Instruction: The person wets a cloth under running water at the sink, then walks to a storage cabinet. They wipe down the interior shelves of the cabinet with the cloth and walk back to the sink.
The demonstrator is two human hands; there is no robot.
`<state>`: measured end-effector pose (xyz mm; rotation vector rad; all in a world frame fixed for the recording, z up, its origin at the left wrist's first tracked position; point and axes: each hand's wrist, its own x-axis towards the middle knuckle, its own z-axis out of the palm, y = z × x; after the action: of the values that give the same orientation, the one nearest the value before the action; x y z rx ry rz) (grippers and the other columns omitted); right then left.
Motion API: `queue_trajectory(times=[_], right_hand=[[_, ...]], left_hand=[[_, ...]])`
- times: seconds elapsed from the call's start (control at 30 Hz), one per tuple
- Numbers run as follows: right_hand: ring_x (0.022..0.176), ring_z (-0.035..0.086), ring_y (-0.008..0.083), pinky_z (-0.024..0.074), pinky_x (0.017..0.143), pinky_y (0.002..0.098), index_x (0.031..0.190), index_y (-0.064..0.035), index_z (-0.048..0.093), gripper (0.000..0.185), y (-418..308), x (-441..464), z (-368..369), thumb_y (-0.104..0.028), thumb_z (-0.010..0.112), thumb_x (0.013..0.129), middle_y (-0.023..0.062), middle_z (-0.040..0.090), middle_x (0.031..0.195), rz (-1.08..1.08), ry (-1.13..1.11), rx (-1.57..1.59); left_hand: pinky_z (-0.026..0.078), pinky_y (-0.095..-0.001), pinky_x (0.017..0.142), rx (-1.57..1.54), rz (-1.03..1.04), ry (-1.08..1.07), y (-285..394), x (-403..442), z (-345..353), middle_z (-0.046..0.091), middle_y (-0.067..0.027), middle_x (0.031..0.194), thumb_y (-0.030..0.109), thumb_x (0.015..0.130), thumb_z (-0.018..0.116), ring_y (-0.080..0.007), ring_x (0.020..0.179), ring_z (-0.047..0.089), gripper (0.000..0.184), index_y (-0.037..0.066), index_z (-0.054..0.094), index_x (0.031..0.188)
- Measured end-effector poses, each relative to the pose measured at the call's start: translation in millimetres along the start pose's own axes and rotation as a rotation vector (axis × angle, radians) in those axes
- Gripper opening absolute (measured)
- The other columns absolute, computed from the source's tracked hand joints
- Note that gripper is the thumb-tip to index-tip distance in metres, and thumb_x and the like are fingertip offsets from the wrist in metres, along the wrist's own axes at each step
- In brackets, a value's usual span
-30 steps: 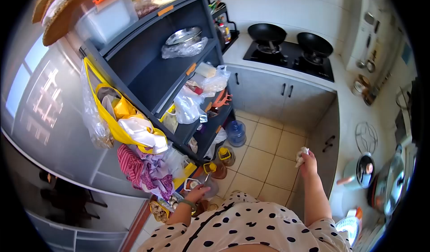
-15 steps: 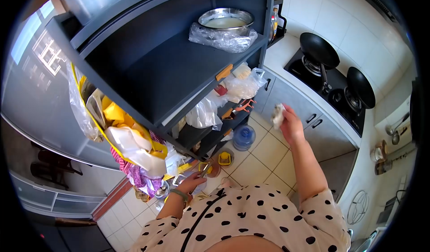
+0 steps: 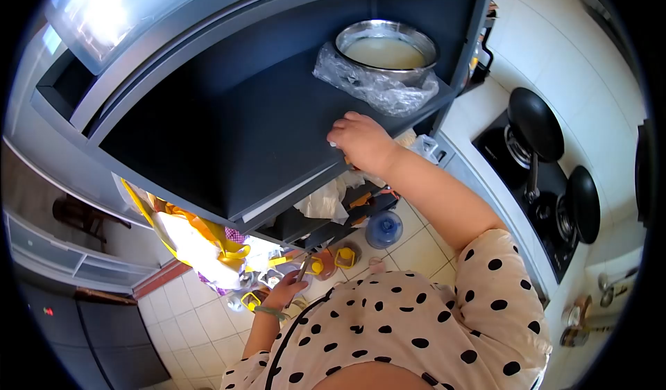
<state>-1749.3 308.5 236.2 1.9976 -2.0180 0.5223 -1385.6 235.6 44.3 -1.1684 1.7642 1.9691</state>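
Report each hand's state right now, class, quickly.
Left hand: closed, holding a slim metallic tool, type unclear.
Right hand: closed over something white, mostly hidden, at the shelf.

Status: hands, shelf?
Left hand gripping slim tool. Right hand at front of dark shelf, white scrap mostly hidden in grip. Metal bowl, clear plastic bag share shelf.

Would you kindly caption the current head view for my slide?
Right hand at the front edge of a shelf, bowl farther back.

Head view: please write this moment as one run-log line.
right hand: at shelf front edge, holding white item, mostly hidden | left hand: holding slender item | metal bowl: on shelf, pale contents
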Motion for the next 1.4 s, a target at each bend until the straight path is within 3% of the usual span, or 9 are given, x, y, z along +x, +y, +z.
queue_trajectory(times=[0.23,0.47,0.63,0.77,0.83,0.9,1.03,1.3,1.4], right_hand=[[0.087,0.053,0.0272,0.0411,0.083,0.0364,0.081,-0.0065,0.059,0.014,29.6,14.0,2.4,-0.004,0.054,0.069,0.0102,0.057,0.082,0.133,-0.008,-0.027],[0.085,0.052,0.0262,0.0434,0.078,0.0356,0.078,-0.0091,0.057,0.007,-53.1,72.8,49.9,-0.007,0.055,0.072,0.0078,0.056,0.082,-0.375,-0.032,0.370],[0.086,0.053,0.0271,0.0447,0.077,0.0366,0.078,-0.0102,0.057,0.008,-7.5,105.0,52.7,-0.007,0.053,0.071,0.0081,0.056,0.084,-0.135,-0.020,-0.013],[0.089,0.053,0.0293,0.0438,0.078,0.0378,0.079,-0.0113,0.060,0.010,4.5,108.7,54.0,-0.007,0.058,0.070,0.0099,0.056,0.086,0.121,-0.035,0.027],[0.091,0.052,0.0286,0.0431,0.080,0.0372,0.080,-0.0114,0.060,0.010,-35.1,109.8,45.9,-0.007,0.058,0.071,0.0096,0.056,0.088,0.024,-0.243,0.163],[0.091,0.051,0.0271,0.0428,0.081,0.0363,0.081,-0.0114,0.059,0.009,-63.6,101.8,61.4,-0.009,0.058,0.073,0.0084,0.055,0.087,-0.267,-0.053,0.329],[0.091,0.050,0.0262,0.0429,0.082,0.0351,0.083,-0.0122,0.059,0.012,-55.8,117.3,64.3,-0.010,0.059,0.071,0.0060,0.055,0.088,-0.382,-0.043,0.280],[0.099,0.050,0.0332,0.0444,0.084,0.0343,0.084,-0.0114,0.065,0.016,79.7,172.0,81.4,-0.008,0.059,0.070,0.0136,0.054,0.103,0.396,-0.014,-0.171],[0.107,0.049,0.0329,0.0434,0.088,0.0378,0.098,-0.0023,0.062,0.026,110.5,200.5,93.7,-0.009,0.042,0.084,0.0220,0.048,0.115,0.689,-0.032,-0.236]], left_hand=[[0.036,-0.0324,0.090,-0.087,0.054,0.125,-36.9,15.1,16.2,0.050,-0.0167,0.114,0.035,0.073,0.066,-0.0250,0.105,0.047,0.070,0.002,0.039,0.129],[0.036,-0.0307,0.089,-0.105,0.001,0.186,-28.4,-3.7,14.1,0.051,-0.0158,0.113,0.035,0.072,0.066,-0.0235,0.103,0.048,0.070,0.002,0.039,0.129],[0.037,-0.0297,0.088,-0.148,0.013,0.221,-37.4,-14.4,0.7,0.051,-0.0148,0.111,0.034,0.071,0.067,-0.0220,0.101,0.049,0.072,0.002,0.040,0.129],[0.038,-0.0306,0.088,-0.142,0.015,0.228,-47.6,-15.4,-11.7,0.051,-0.0164,0.113,0.034,0.071,0.067,-0.0226,0.101,0.049,0.072,0.002,0.040,0.129],[0.038,-0.0309,0.088,-0.124,0.020,0.237,-49.8,-16.6,-16.2,0.050,-0.0172,0.115,0.034,0.071,0.067,-0.0232,0.102,0.049,0.072,0.002,0.040,0.129],[0.037,-0.0310,0.089,-0.135,0.014,0.236,-48.1,-17.0,-19.6,0.050,-0.0174,0.116,0.034,0.071,0.067,-0.0237,0.103,0.049,0.071,0.003,0.040,0.129],[0.037,-0.0310,0.090,-0.162,0.002,0.220,-51.5,-13.2,-28.4,0.049,-0.0172,0.117,0.033,0.071,0.067,-0.0241,0.104,0.048,0.071,0.003,0.040,0.130],[0.036,-0.0312,0.091,-0.102,0.036,0.245,-70.4,-5.9,-41.1,0.050,-0.0175,0.116,0.037,0.069,0.066,-0.0247,0.105,0.048,0.074,0.002,0.041,0.129],[0.037,-0.0313,0.089,-0.119,0.030,0.235,-91.3,-2.7,-47.7,0.052,-0.0171,0.112,0.039,0.069,0.067,-0.0243,0.103,0.050,0.076,0.001,0.041,0.129]])
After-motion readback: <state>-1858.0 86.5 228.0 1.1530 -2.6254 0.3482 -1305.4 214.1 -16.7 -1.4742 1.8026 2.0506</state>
